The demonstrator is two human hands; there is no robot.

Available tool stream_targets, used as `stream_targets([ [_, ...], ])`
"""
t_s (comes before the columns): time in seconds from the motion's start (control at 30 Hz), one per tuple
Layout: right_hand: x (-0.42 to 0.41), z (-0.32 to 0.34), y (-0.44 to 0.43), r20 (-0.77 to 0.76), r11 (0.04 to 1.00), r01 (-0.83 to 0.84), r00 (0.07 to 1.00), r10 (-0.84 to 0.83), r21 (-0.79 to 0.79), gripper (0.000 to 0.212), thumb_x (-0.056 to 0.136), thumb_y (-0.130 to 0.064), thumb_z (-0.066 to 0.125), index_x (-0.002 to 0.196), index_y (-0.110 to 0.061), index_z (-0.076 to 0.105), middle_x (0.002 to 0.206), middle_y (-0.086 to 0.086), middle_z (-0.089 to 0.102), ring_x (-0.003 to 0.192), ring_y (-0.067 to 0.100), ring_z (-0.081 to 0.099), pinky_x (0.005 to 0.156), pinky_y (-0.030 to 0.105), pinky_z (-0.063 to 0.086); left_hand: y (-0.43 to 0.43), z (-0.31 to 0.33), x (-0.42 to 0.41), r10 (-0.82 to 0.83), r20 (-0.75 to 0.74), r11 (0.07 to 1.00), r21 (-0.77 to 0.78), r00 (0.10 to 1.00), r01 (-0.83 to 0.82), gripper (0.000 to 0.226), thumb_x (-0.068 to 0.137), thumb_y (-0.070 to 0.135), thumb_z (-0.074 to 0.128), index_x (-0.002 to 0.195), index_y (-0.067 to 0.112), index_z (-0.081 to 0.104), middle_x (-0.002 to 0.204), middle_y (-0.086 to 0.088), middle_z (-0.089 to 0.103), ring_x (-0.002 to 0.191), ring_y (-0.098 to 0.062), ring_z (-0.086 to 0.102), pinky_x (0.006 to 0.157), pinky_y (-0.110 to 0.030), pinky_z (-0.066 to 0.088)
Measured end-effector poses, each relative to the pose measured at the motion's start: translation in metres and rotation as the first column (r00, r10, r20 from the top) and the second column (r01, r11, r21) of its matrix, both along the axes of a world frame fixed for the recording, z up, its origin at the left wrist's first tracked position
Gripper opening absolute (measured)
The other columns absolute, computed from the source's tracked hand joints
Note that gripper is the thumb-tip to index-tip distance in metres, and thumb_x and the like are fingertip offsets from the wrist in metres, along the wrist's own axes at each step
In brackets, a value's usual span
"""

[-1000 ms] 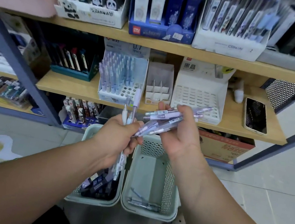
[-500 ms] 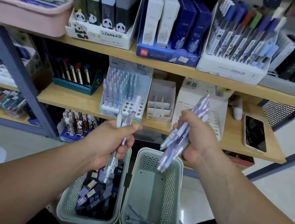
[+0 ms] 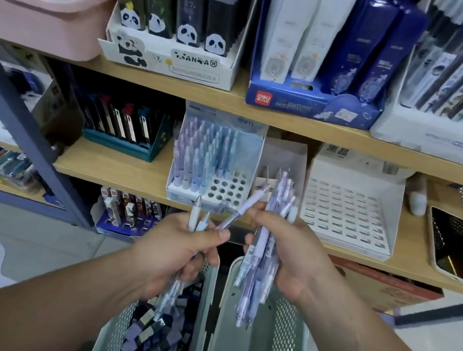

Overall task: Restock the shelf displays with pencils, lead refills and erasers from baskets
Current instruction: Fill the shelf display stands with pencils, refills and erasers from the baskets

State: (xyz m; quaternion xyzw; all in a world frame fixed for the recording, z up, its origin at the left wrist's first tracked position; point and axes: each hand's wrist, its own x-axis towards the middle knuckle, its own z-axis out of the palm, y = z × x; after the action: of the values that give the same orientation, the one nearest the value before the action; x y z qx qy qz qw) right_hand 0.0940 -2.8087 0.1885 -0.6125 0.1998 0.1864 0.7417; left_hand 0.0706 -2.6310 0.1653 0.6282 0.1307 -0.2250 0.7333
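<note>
We are holding both hands close together above two pale green mesh baskets at the near edge, in front of the middle shelf (image 3: 120, 169).

1. The left hand (image 3: 176, 255) is gripping a few pencils (image 3: 194, 216) upright, white tips pointing up. Its thumb and forefinger are also pinching the lower part of a single purple pencil (image 3: 237, 215) that is slanting up to the right.
2. The right hand (image 3: 298, 264) is clamping a bundle of pencils (image 3: 263, 261), held nearly upright. Its fingertips are meeting the single purple pencil; we cannot tell whether they are gripping it.
3. The left basket (image 3: 207, 295) is carrying a heap of small dark packets (image 3: 152, 334).
4. The right basket (image 3: 284, 339) is showing only a few blurred items at its bottom.
5. The pencil display (image 3: 230, 203), just beyond the hands, is holding blue and lilac pencils upright in its left and far holes; its near right holes are standing open.
6. To its right are sitting a small white divider box (image 3: 286, 157) and a white tiered tray (image 3: 347, 214), then a phone (image 3: 453, 245) lying flat.
7. To the left, a teal box (image 3: 118, 146) is holding dark pens.
8. On the upper shelf, a panda box (image 3: 169, 62) and a blue box (image 3: 314, 104) are holding upright cases.
</note>
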Motion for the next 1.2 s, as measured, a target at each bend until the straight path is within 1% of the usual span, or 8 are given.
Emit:
stream_targets([
  [0.1, 0.008, -0.004, 0.001, 0.005, 0.998, 0.064, 0.998, -0.064, 0.019, 0.028, 0.078, -0.021, 0.081, 0.102, -0.008, 0.075, 0.077, 0.006, 0.072, 0.069, 0.021, 0.067, 0.075, 0.044, 0.052, 0.003, -0.001, 0.006, -0.067, -0.047, 0.998, 0.005, 0.997, 0.067, 0.029, 0.085, 0.024, 0.075, 0.099, 0.003, 0.060, 0.066, -0.009, 0.063, 0.041, -0.013, 0.034, 0.040, -0.022, 0.028],
  [0.27, 0.013, -0.006, 0.004, 0.012, 0.992, 0.101, 0.995, -0.102, 0.081, 0.013, 0.086, -0.017, 0.074, 0.095, -0.008, 0.072, 0.067, 0.003, 0.068, 0.057, 0.017, 0.065, 0.064, 0.036, 0.053, 0.008, -0.002, 0.014, -0.107, -0.089, 0.993, 0.035, 0.990, 0.111, 0.036, 0.079, 0.028, 0.078, 0.101, 0.004, 0.064, 0.062, -0.006, 0.058, 0.042, -0.013, 0.034, 0.040, -0.022, 0.028],
  [0.43, 0.021, -0.008, 0.000, -0.018, 0.972, 0.212, 0.977, -0.211, 0.105, 0.008, 0.089, -0.015, 0.072, 0.083, -0.009, 0.071, 0.064, 0.004, 0.065, 0.054, 0.015, 0.062, 0.068, 0.035, 0.053, 0.015, -0.009, 0.022, 0.034, -0.078, 0.999, -0.024, 0.996, -0.036, 0.018, 0.086, 0.018, 0.074, 0.099, 0.007, 0.070, 0.067, -0.006, 0.060, 0.042, -0.012, 0.035, 0.042, -0.023, 0.029],
  [0.63, 0.023, -0.013, -0.008, -0.033, 0.971, 0.224, 0.975, -0.222, 0.088, 0.007, 0.087, -0.016, 0.076, 0.085, -0.010, 0.072, 0.067, 0.004, 0.063, 0.055, 0.016, 0.062, 0.060, 0.030, 0.054, 0.016, -0.005, 0.029, 0.297, -0.085, 0.947, -0.099, 0.951, -0.305, 0.020, 0.090, 0.010, 0.069, 0.108, 0.003, 0.066, 0.098, -0.012, 0.077, 0.040, -0.008, 0.039, 0.040, -0.020, 0.032],
  [0.8, 0.022, -0.016, -0.011, -0.073, 0.975, 0.188, 0.981, -0.180, 0.117, 0.008, 0.081, -0.020, 0.082, 0.080, -0.014, 0.078, 0.072, 0.005, 0.062, 0.062, 0.018, 0.063, 0.065, 0.034, 0.053, 0.012, 0.002, 0.031, 0.411, -0.113, 0.887, -0.180, 0.905, -0.425, 0.019, 0.091, 0.014, 0.069, 0.108, 0.007, 0.066, 0.083, -0.003, 0.076, 0.041, -0.006, 0.040, 0.038, -0.018, 0.033],
  [0.97, 0.024, -0.019, -0.009, -0.066, 0.985, 0.132, 0.990, -0.126, 0.108, 0.014, 0.085, -0.016, 0.078, 0.097, -0.011, 0.075, 0.072, 0.003, 0.064, 0.061, 0.016, 0.062, 0.065, 0.033, 0.054, 0.015, 0.007, 0.037, 0.501, -0.061, 0.844, -0.188, 0.863, -0.503, 0.019, 0.093, 0.014, 0.067, 0.111, 0.007, 0.064, 0.081, -0.002, 0.074, 0.044, -0.007, 0.042, 0.039, -0.020, 0.034],
  [1.1, 0.036, -0.021, -0.002, 0.096, 0.980, 0.168, 0.983, -0.159, -0.103, 0.010, 0.087, -0.005, 0.072, 0.095, -0.013, 0.073, 0.069, -0.003, 0.067, 0.053, 0.007, 0.062, 0.053, 0.023, 0.052, 0.025, 0.014, 0.044, 0.590, 0.114, 0.808, -0.076, 0.800, -0.585, 0.013, 0.093, 0.012, 0.068, 0.103, 0.004, 0.069, 0.086, -0.006, 0.071, 0.045, -0.011, 0.042, 0.040, -0.024, 0.035],
  [1.2, 0.047, -0.025, 0.007, 0.259, 0.933, 0.177, 0.961, -0.096, -0.312, 0.014, 0.084, -0.007, 0.074, 0.092, -0.019, 0.075, 0.077, -0.003, 0.073, 0.067, 0.013, 0.067, 0.063, 0.027, 0.055, 0.033, 0.019, 0.047, 0.620, 0.212, 0.776, -0.026, 0.756, -0.630, 0.008, 0.091, 0.010, 0.068, 0.084, 0.012, 0.069, 0.074, -0.001, 0.071, 0.045, -0.011, 0.042, 0.041, -0.024, 0.034],
])
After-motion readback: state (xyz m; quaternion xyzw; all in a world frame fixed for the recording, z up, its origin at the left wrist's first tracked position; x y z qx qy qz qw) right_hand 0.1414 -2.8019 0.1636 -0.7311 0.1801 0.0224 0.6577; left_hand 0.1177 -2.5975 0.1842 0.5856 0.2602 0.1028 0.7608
